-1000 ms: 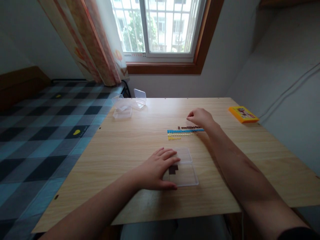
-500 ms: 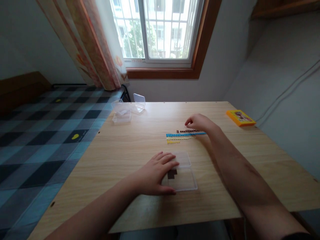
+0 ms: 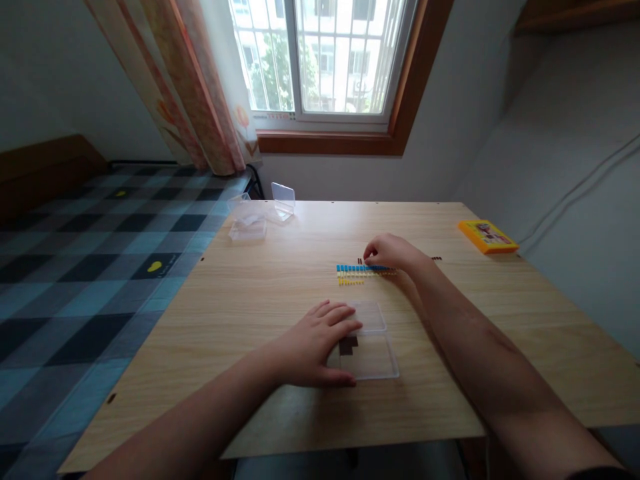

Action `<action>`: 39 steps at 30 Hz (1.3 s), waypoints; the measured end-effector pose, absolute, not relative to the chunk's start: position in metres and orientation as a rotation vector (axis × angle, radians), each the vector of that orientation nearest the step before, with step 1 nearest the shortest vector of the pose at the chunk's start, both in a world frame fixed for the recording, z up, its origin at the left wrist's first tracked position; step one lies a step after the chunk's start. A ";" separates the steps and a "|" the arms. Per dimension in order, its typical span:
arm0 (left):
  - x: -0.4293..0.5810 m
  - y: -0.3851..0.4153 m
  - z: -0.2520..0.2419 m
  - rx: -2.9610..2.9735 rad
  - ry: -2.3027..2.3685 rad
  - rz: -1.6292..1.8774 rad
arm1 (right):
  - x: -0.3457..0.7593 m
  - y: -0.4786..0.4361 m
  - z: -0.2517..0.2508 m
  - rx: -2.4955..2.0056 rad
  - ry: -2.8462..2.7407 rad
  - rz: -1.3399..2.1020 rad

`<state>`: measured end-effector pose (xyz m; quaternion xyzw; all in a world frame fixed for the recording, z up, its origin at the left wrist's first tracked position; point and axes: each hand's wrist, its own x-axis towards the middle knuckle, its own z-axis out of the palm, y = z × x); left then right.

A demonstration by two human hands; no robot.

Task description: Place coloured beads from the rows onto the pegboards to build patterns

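The person is sitting at a pale wooden table (image 3: 250, 313) and is laying the left hand (image 3: 313, 347) flat, fingers apart, over the left edge of a shallow clear box (image 3: 373, 357) that is lying open just in front of them; a small block of dark brown pieces (image 3: 347, 345) is sitting inside it, right beside the fingertips. The right hand (image 3: 393, 252) is reaching farther out and is resting over rows of tiny pieces, its thumb and forefinger drawn together at the near end of the brown row (image 3: 359, 261); whether a piece is pinched between them I cannot tell. A blue row (image 3: 356, 268) is running just below the hand, and a short yellow row (image 3: 350, 282) is lying beneath that. A few brown bits (image 3: 436, 259) are showing beyond the wrist. A yellow packet (image 3: 487, 237) is lying near the right edge, and some empty clear boxes (image 3: 247, 225) are standing at the far left corner
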<state>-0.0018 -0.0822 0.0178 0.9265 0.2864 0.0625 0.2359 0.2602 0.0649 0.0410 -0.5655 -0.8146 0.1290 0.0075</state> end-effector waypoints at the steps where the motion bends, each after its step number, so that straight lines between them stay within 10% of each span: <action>1: -0.002 -0.082 0.018 2.543 0.784 0.171 | 0.258 0.065 0.040 -1.777 -2.543 0.390; 15: -0.002 -0.082 0.013 2.557 0.766 0.204 | 0.302 -0.026 0.126 -1.542 -2.451 0.338; 20: -0.001 -0.082 0.011 2.560 0.764 0.208 | 0.271 -0.098 0.102 -1.076 -2.797 0.719; 39: 0.000 -0.084 0.010 2.564 0.734 0.219 | 0.254 -0.111 0.043 -0.925 -2.743 0.499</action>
